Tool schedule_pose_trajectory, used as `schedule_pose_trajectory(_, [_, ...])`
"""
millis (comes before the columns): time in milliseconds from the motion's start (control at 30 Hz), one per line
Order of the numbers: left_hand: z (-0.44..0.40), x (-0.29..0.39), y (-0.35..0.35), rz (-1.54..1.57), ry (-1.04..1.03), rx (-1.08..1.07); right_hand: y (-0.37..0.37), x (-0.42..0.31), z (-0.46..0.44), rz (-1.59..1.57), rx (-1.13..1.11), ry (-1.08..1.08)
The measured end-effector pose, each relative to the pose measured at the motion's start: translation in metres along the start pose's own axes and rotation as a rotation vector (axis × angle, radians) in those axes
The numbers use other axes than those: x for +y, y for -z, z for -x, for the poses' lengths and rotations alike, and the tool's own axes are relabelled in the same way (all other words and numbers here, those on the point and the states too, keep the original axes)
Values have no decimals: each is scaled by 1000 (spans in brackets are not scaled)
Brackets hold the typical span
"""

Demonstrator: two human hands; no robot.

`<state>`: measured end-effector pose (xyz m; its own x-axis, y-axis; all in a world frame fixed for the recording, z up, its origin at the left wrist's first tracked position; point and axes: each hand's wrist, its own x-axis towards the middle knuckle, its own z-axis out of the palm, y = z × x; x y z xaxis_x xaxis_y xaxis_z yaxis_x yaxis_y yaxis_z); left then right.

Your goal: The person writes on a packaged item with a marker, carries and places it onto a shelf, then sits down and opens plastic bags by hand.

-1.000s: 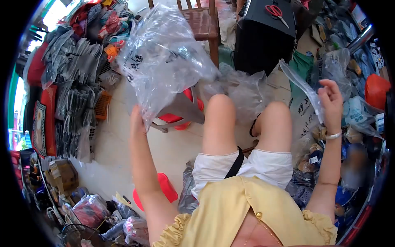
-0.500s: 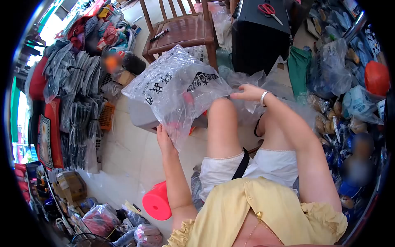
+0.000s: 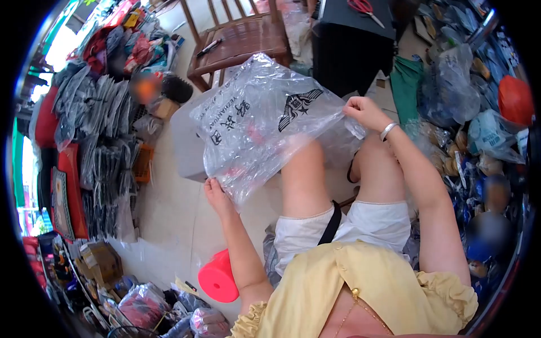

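A clear plastic bag printed with black characters and a winged star emblem is spread out in front of my knees. My left hand pinches its lower left edge. At the bag's right corner, my right hand, with a bracelet at the wrist, is closed on the plastic. Beneath the bag stands a grey box, mostly covered. Pinkish-red shapes show faintly through the film, too blurred to name. More loose clear plastic lies under my right hand, by my knee.
Ahead stands a wooden chair with a marker on its seat. Red-handled scissors lie on a black case. Stacks of bagged goods line the left; a pink-red cylinder sits by my left arm. Bagged items fill the right.
My right hand has closed on the bag's right corner and drawn it up and to the right. The bag is now stretched flatter between both hands, and my left hand has shifted slightly down-left.
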<state>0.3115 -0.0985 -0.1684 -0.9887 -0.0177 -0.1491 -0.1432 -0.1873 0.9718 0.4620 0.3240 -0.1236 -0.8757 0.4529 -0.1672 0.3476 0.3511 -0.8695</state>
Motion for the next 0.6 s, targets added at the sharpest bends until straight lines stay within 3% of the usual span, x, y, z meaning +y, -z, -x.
schedule_pose_trajectory(67, [8,13,-7,-206,-62,70,18,-7,12,-35,-52,-8])
schedule_pose_trajectory(100, [28,42,-48,-3,-144,4,45,-17,34,-145,32,-24])
schedule_pose_trajectory(200, [28,51,-61,-168,-69,-83,77,-35,41,-404,214,85])
schedule_pose_trajectory(267, [37,64,-95,-106,-330,-108,109,-50,55,-434,272,137])
schedule_pose_trajectory(300, [37,60,-108,-90,-327,-127,120,-57,61,-421,293,139])
schedule_pose_trajectory(367, [36,52,-132,-305,-759,-181,135,-72,72,-477,273,185])
schedule_pose_trajectory(400, [41,55,-147,-287,-759,-188,140,-78,75,-464,285,190])
schedule_pose_trajectory(467, [58,64,-177,-325,-946,-221,146,-90,79,-501,299,288])
schedule_pose_trajectory(533, [60,59,-191,-312,-943,-187,153,-103,82,-497,305,325])
schedule_pose_trajectory(600, [54,56,-193,-539,-1037,-286,151,-111,82,-540,281,360])
